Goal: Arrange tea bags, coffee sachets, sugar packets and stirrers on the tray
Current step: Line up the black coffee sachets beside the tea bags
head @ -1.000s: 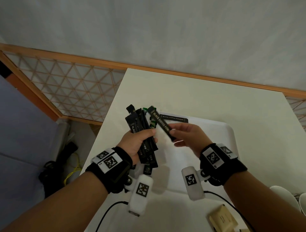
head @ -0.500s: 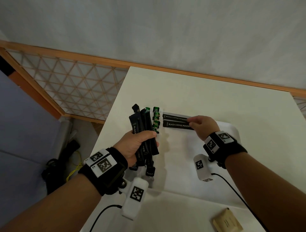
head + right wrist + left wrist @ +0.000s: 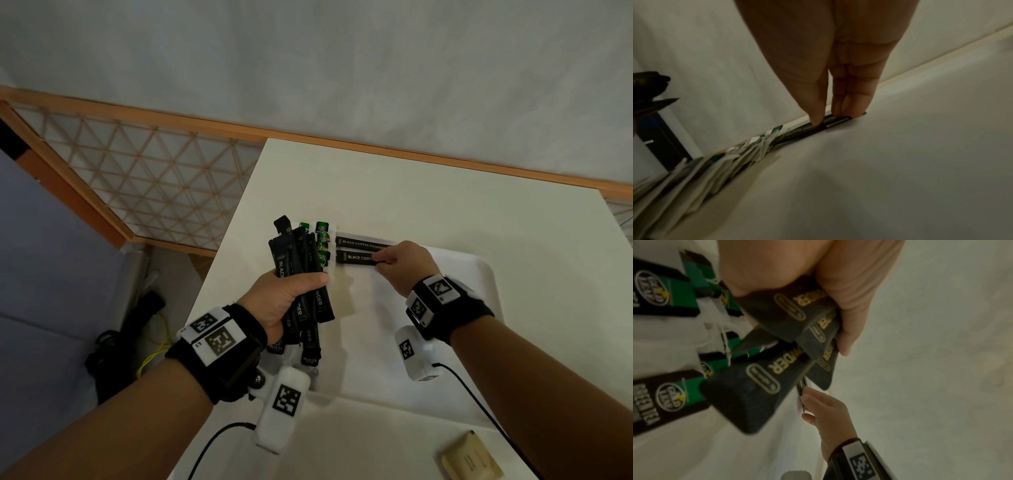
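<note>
The right hand (image 3: 399,262) pinches the near end of a black coffee sachet (image 3: 354,257) lying flat on the white tray (image 3: 486,274), just beside another sachet (image 3: 363,242) already laid — green tea bags (image 3: 322,240) sit in a column to their left. The left hand (image 3: 291,298) grips a fanned bundle of sachets (image 3: 301,274) above the tray's left edge. These look light, thin, slick and bendy — best pinched at one end and slid into line.

The tray (image 3: 472,308) floor near the right hand (image 3: 402,265) is left bare; its far-left corner is blocked by green tea bags (image 3: 322,240) and two coffee sachets (image 3: 356,249).
</note>
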A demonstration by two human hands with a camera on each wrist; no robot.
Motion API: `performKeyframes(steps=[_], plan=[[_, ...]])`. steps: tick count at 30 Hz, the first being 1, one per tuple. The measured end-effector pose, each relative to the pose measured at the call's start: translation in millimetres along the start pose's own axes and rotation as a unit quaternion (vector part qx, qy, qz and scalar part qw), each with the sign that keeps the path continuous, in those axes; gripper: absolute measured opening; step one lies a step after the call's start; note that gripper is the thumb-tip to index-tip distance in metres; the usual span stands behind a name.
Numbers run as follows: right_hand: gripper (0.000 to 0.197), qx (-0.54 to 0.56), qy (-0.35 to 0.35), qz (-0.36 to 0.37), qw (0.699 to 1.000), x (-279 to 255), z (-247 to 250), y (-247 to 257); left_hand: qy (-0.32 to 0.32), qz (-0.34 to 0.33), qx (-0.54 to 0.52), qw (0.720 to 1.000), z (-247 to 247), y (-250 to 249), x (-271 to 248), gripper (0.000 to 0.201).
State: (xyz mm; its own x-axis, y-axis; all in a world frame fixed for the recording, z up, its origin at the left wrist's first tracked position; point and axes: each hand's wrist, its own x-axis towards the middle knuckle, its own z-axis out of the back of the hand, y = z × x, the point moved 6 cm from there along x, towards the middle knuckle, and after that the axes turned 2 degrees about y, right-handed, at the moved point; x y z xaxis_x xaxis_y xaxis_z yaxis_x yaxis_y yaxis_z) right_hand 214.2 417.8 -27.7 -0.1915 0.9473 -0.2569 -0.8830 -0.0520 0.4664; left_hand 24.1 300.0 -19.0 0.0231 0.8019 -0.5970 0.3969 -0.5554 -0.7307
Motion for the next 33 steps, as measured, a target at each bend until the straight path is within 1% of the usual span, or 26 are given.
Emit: performKeyframes(steps=[4, 6, 10, 14, 17, 19, 21, 22, 23, 25, 26, 27, 29, 31, 33], plan=[[0.026, -0.014, 0.005, 0.002, 1.000, 0.8, -2.1, 1.3, -0.011, 0.001, 0.007, 1.000, 2.0, 1.5, 0.9, 0.056], [0.027, -0.021, 0.007, 0.003, 1.000, 1.4, -3.6, 1.3, -0.016, 0.002, 0.009, 1.000, 1.5, 2.3, 0.4, 0.061], [0.027, -0.022, 0.004, 0.001, 1.000, 2.1, -5.8, 1.7, -0.019, 0.004, 0.010, 1.000, -0.2, 3.8, 0.5, 0.059], [0.029, -0.016, 0.007, -0.007, 1.000, 3.5, -8.9, 0.7, -0.013, 0.003, 0.009, 1.000, -3.0, 3.6, 1.4, 0.048], [0.030, -0.016, 0.011, -0.009, 1.000, 1.7, -9.5, 1.7, -0.008, -0.004, 0.003, 1.000, -5.1, 3.1, 0.8, 0.046], [0.031, -0.013, 0.001, 0.004, 1.000, -3.6, -5.9, 6.8, -0.003, -0.009, 0.001, 1.000, -6.5, 2.5, 0.0, 0.045], [0.027, 0.038, -0.032, 0.037, 0.998, -14.0, 2.0, 19.3, -0.002, -0.014, 0.002, 1.000, -6.4, 2.4, 0.6, 0.047], [0.024, 0.092, -0.036, 0.048, 0.994, -20.6, 5.3, 26.4, -0.003, -0.017, 0.003, 1.000, -6.4, 2.3, 0.7, 0.048], [0.021, 0.158, -0.018, 0.054, 0.986, -28.3, 6.9, 34.1, -0.005, -0.021, 0.001, 1.000, -6.2, 2.2, 0.9, 0.046], [0.021, 0.282, 0.079, 0.049, 0.955, -44.7, 1.5, 50.6, -0.004, -0.031, 0.000, 1.000, -7.2, 1.9, 1.2, 0.040], [0.019, 0.305, 0.129, 0.050, 0.942, -52.5, -2.2, 57.1, -0.003, -0.035, 0.002, 0.999, -8.5, 1.6, 0.9, 0.036], [0.017, 0.306, 0.166, 0.056, 0.936, -59.0, -5.7, 61.6, -0.002, -0.039, 0.003, 0.999, -9.8, 1.5, 0.7, 0.033], [0.016, 0.322, 0.205, 0.062, 0.922, -67.6, -11.1, 64.7, -0.001, -0.044, -0.005, 0.999, -11.6, 1.8, 0.6, 0.028], [0.019, 0.362, 0.196, 0.059, 0.909, -67.6, -13.4, 60.9, -0.006, -0.044, -0.013, 0.999, -11.6, 1.9, -0.1, 0.024], [0.022, 0.380, 0.151, 0.054, 0.911, -62.1, -10.1, 51.9, -0.017, -0.037, -0.023, 0.999, -9.7, 2.3, -0.4, 0.018]])
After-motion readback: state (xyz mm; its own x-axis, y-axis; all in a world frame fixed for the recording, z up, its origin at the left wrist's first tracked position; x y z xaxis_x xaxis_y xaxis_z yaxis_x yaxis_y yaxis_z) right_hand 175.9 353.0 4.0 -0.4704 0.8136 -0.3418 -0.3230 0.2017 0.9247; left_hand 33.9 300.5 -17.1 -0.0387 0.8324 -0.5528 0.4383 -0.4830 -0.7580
